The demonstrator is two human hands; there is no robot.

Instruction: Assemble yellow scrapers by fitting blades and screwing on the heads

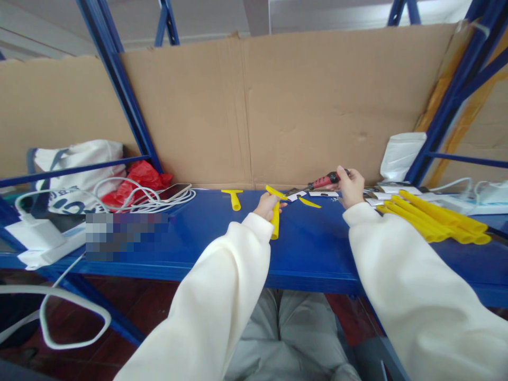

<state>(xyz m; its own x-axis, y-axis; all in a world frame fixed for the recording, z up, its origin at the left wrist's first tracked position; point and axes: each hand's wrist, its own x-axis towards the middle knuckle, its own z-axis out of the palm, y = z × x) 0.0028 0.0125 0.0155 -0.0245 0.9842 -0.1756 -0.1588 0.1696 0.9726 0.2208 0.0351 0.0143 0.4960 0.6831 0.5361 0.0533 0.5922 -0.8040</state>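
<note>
My left hand (266,206) is closed around a yellow T-shaped plastic piece (275,227), whose tubular handle points toward me and whose crosspiece lies at the far end. In my right hand (351,189) is a screwdriver (322,180) with a red and black handle. Its shaft points left, and the tip ends close to the crosspiece; whether they touch I cannot tell. A second yellow T-shaped piece (235,201) rests on the blue table to the left. Between my hands lies a loose yellow curved strip (310,203), with small white packets (323,194) behind it.
Several yellow tubes (440,216) are piled on the blue table (313,254) at right, near a white pouch (401,156). At left are white cables (159,198), a red plastic bag (138,177), a cloth bag (79,169) and a power strip (55,251). Cardboard (297,106) stands behind.
</note>
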